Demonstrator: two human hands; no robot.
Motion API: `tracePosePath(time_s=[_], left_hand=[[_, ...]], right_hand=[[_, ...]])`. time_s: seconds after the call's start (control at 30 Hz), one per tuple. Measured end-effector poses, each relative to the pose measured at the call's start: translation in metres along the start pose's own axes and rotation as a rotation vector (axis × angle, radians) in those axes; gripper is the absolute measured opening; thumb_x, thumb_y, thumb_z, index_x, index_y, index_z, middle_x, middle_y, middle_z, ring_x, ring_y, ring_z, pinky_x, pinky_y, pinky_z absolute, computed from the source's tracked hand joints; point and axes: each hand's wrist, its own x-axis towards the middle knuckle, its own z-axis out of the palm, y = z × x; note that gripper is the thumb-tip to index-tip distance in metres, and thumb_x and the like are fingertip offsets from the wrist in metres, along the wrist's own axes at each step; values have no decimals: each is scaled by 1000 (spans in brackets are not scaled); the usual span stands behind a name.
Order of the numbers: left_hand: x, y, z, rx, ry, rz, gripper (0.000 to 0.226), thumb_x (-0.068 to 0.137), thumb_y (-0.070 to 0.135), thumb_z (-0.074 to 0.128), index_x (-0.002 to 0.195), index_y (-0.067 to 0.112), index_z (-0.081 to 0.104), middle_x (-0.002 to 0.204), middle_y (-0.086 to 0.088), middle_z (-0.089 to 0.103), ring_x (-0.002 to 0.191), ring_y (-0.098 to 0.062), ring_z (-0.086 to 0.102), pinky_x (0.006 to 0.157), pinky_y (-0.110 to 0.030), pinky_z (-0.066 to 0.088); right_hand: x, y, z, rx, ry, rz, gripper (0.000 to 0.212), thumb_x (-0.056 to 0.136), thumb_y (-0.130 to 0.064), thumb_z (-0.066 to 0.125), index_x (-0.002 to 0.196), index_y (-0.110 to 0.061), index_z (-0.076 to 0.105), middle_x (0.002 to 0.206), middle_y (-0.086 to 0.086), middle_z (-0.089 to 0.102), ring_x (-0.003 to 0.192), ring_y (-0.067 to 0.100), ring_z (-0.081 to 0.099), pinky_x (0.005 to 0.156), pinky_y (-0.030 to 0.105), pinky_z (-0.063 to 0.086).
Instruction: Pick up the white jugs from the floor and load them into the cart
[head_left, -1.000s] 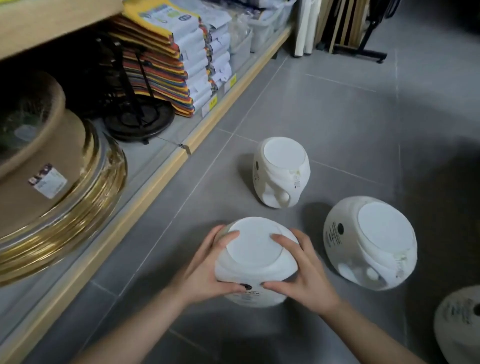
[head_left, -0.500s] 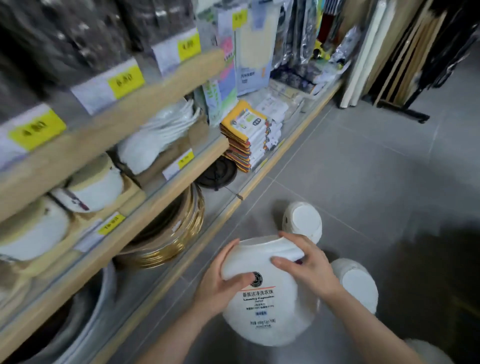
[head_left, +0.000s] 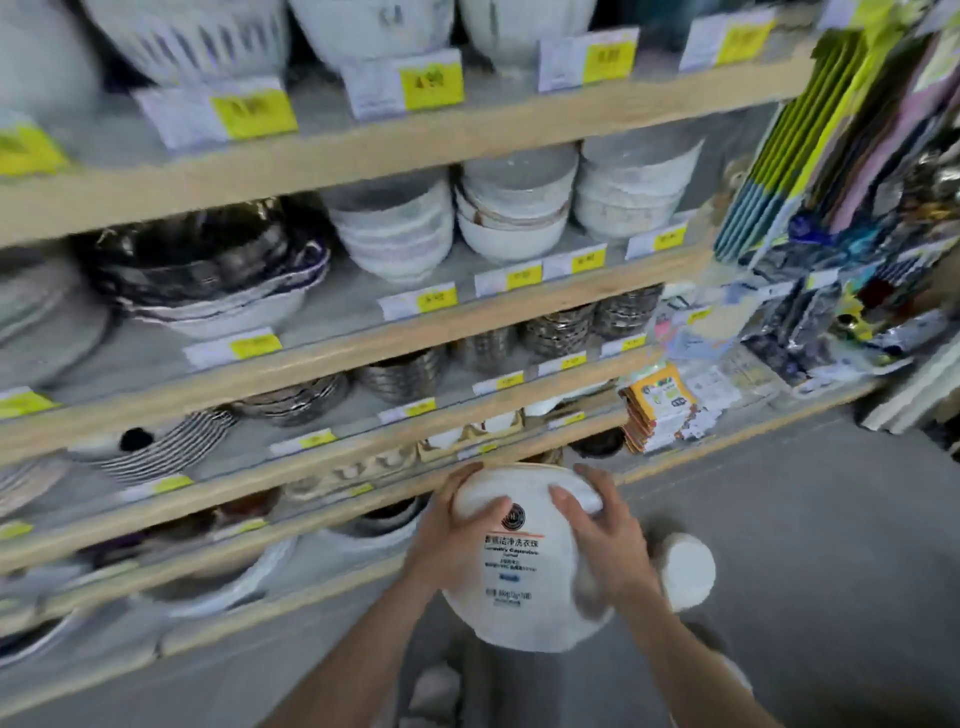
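I hold a white jug (head_left: 519, 582) off the floor in front of me, bottom end up, its printed label facing me. My left hand (head_left: 452, 540) grips its left side with the thumb across the front. My right hand (head_left: 602, 540) grips its right side, fingers curled over the upper edge. Another white jug (head_left: 685, 571) stands on the grey floor just right of my right hand, partly hidden by it. The cart is out of view.
Wooden shelves (head_left: 395, 145) filled with stacked bowls (head_left: 514, 218), plates and metal dishes rise close ahead and to the left. Packaged goods (head_left: 660, 410) sit at the shelf's lower right. Grey tiled floor (head_left: 805, 519) stretches to the right.
Both hands have lifted the jug from the floor to well above it. My view has swung upward from the floor to the shelves, and the other jugs have dropped low in view.
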Motion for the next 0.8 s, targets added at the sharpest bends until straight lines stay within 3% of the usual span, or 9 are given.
tracePosePath(time_s=[0.07,0.13,0.23,0.33,0.47,0.6,0.7,0.8], left_hand=[[-29,2,-29,-2,96,1,46,79,38,73,119,40,50,111,11,59,101,-9,57,84,-21,46],[-59,3,-59,-43,194,-15,48,78,38,74,119,41,50,109,11,60,99,-9,56,84,-20,45],[-111,-4,-101,-91,364,-8,54,77,39,76,125,34,53,113,10,61,104,-9,56,90,-18,42],[-168,-16,-145,-162,560,11,52,75,40,77,122,31,56,113,10,64,103,-7,58,83,-7,42],[-240,-45,-210,-233,751,-8,68,54,67,68,113,35,60,105,16,68,99,-4,63,88,-25,49],[-312,-76,-285,-236,842,-15,38,69,55,75,101,38,62,95,16,70,90,3,64,77,-16,50],[-373,-112,-350,-229,920,-58,64,56,71,68,109,36,61,100,13,70,95,-6,65,87,-31,53],[-430,-140,-406,-228,1025,-84,65,53,74,63,107,37,61,99,12,70,96,-8,65,87,-34,53]], right_hand=[[-20,-30,16,-27,-80,-35,38,80,-57,63,114,-46,50,111,-14,56,95,10,54,85,26,37],[-37,-51,37,-78,-131,-105,44,84,-51,62,125,-39,50,117,-10,54,101,13,54,87,27,39],[-64,-80,76,-163,-245,-243,48,79,-58,63,123,-41,52,129,-8,53,107,12,53,98,35,42],[-98,-111,124,-212,-356,-373,52,69,-71,57,115,-46,54,123,-13,57,107,11,56,97,38,45],[-165,-145,194,-232,-529,-480,57,70,-69,57,120,-42,52,116,-11,58,105,15,57,92,38,47],[-238,-158,273,-182,-619,-530,69,62,-76,48,118,-37,55,115,-12,62,105,13,58,91,36,47],[-303,-169,342,-154,-698,-537,65,61,-75,49,113,-36,56,109,-12,64,102,12,59,88,34,46],[-361,-182,408,-151,-786,-558,60,62,-74,52,109,-37,56,105,-11,65,98,13,61,89,42,49]])
